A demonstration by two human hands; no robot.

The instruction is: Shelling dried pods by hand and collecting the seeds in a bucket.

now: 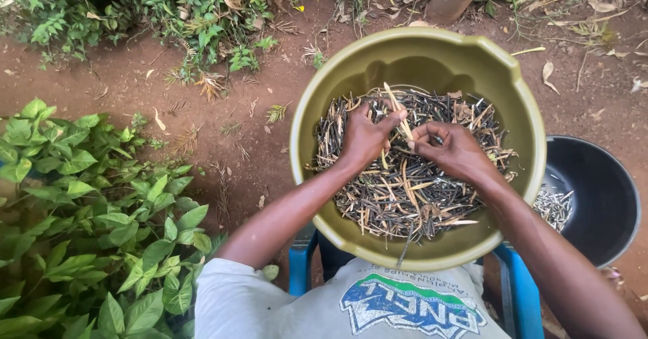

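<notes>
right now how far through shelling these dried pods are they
Done: a small heap of emptied pods lies in the black round tub. In hand: the left hand and right hand split one pale dried pod. Left: dark pods cover the bottom of the olive-green plastic basin.

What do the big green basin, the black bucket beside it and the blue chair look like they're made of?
The green basin looks like moulded plastic: smooth, slightly glossy, with a rolled rim and a pouring lip. The black bucket seems plastic too, with a dull sheen and an even rim. The blue chair is probably plastic, uniformly coloured, though little of it shows.
</notes>
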